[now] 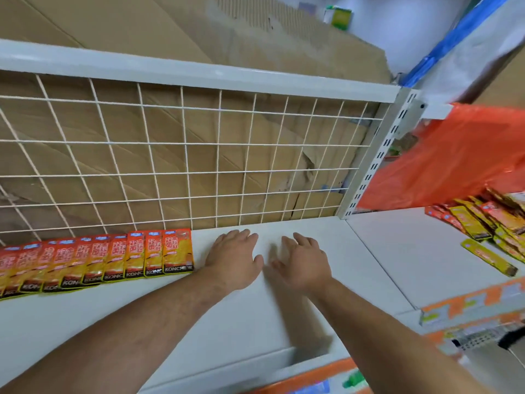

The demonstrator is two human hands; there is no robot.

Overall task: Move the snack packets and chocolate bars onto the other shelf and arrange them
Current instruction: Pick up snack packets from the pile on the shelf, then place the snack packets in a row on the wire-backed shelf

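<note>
You are spreading your left hand [234, 261] and right hand [301, 264] flat, holding nothing. The left is risking nudging the packet row [99, 261] beside it askew.

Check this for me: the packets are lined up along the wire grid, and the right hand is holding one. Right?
Not quite. The head view shows the right hand holding nothing: it is open, fingers spread, over the shelf, beside the left hand. The packets are indeed lined up along the wire grid.

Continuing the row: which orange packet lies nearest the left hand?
The rightmost packet of the row, right beside the left hand; the others lie farther left.
</note>
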